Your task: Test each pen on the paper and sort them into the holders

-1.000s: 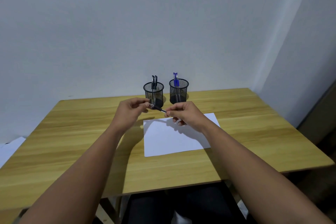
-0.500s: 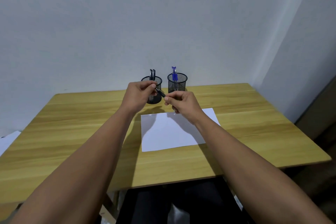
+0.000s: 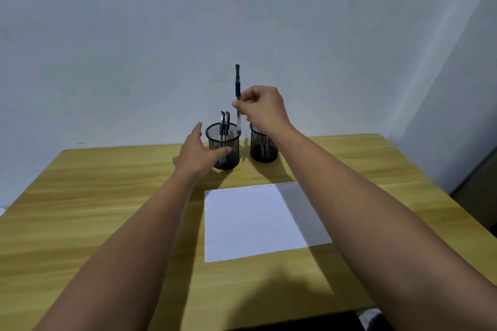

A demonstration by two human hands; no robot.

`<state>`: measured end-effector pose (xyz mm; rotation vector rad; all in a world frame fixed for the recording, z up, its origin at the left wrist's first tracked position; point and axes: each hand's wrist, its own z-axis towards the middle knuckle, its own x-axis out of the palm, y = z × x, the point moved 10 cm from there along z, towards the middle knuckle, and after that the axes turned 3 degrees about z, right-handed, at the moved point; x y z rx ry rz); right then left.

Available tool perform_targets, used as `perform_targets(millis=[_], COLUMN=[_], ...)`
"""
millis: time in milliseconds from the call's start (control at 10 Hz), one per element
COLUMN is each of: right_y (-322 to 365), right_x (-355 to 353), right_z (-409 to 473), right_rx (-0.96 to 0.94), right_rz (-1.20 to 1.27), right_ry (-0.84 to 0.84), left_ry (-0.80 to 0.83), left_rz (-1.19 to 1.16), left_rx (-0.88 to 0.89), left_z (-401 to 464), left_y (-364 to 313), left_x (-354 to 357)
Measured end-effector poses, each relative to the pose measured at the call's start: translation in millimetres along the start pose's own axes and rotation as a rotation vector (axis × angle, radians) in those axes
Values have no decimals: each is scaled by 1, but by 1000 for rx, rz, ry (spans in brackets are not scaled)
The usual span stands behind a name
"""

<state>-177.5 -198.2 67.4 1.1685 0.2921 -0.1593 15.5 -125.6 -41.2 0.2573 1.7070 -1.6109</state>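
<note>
- My right hand [image 3: 265, 109] pinches a slim black-capped pen with a clear barrel [image 3: 237, 94] between thumb and fingertips, the other fingers curled in behind.
- The pen stands nearly upright, cap end up against the wall, its lower tip just at the right rim of the left black wire-mesh cylinder holder [image 3: 223, 146]. I cannot tell whether the tip touches the rim.
- My left hand [image 3: 197, 150] is spread open beside that holder, fingers straight, thumb lying across the front of the mesh wall. It holds nothing.
- Two dark capped pens [image 3: 224, 122] stand upright inside the left holder, close together.
- The right black wire-mesh cylinder holder [image 3: 263, 146] stands just beside the first one, partly hidden behind my right wrist; what is in it is too dark to make out.
- A white sheet of paper [image 3: 255, 223] lies flat on the light wooden table [image 3: 80, 209], nearer to me than both holders, with faint pen marks along its far edge.
</note>
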Motion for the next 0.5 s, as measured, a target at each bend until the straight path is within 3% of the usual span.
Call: perform_targets(millis=[400,500], right_y=[-35,-14], right_x=[59,24], right_z=[-5,-13], right_rx=[64,68], right_rz=[-377,-173], right_ry=[50,-106], left_ry=[-110,-182], left_rz=[-12,-53], left_rx=[38,72], left_z=[6,-5], left_y=[10,4], left_x=[16,2])
